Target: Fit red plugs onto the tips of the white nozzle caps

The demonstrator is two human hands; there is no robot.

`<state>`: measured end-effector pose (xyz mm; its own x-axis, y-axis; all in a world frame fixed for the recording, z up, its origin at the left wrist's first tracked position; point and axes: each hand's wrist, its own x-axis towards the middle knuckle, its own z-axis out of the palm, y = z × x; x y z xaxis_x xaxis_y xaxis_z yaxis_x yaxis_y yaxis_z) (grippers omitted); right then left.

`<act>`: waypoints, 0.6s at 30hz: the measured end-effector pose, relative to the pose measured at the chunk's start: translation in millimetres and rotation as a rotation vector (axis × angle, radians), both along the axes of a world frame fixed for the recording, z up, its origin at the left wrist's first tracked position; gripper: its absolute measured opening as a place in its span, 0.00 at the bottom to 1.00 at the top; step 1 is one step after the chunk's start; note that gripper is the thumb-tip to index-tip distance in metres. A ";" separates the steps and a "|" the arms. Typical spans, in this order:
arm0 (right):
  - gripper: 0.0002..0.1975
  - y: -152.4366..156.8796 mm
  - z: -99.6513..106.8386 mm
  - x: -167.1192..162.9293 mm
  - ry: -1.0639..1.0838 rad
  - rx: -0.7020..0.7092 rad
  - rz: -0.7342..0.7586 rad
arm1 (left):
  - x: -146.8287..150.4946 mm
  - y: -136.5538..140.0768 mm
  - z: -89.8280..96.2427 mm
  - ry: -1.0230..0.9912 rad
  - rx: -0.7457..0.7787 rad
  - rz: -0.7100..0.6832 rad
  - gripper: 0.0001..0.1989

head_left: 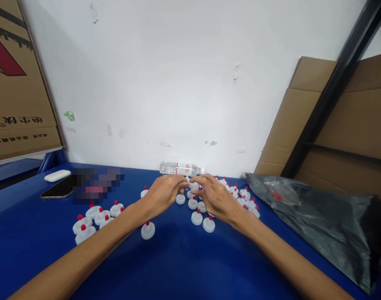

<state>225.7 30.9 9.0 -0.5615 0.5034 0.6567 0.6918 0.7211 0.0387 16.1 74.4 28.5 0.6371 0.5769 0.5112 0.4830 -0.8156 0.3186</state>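
My right hand (217, 196) has its thumb and fingers curled round a white plastic nozzle cap (194, 186), raised above the blue table. Close against it, at the nozzle end, the fingers of my left hand (168, 191) are pinched together. Whatever sits between those left fingertips is too small to make out. Below my hands stands a white cap (180, 199) with no red tip visible. Several white caps with red tips (196, 217) surround my right hand, some partly hidden by it. Another red-tipped cap (148, 230) lies under my left wrist.
More red-tipped caps (102, 216) are grouped at the left, beside a phone (57, 188) and a white case (57, 176). A clear water bottle (170, 168) lies along the wall. Grey plastic sheeting (315, 225) covers the table's right side, with a clear bag (281, 193) holding red pieces.
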 end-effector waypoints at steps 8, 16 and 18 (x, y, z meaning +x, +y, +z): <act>0.28 -2.2 -0.2 -1.2 -0.025 0.024 -0.002 | 1.8 -1.7 -2.0 -0.032 -0.118 -0.017 0.17; 0.21 -3.5 -1.1 -8.6 -0.006 0.104 -0.054 | -2.7 -3.6 10.4 -0.054 -0.203 -0.060 0.18; 0.22 -7.2 5.5 -13.8 0.052 0.071 -0.076 | -3.3 -5.9 15.7 -0.122 -0.184 -0.041 0.17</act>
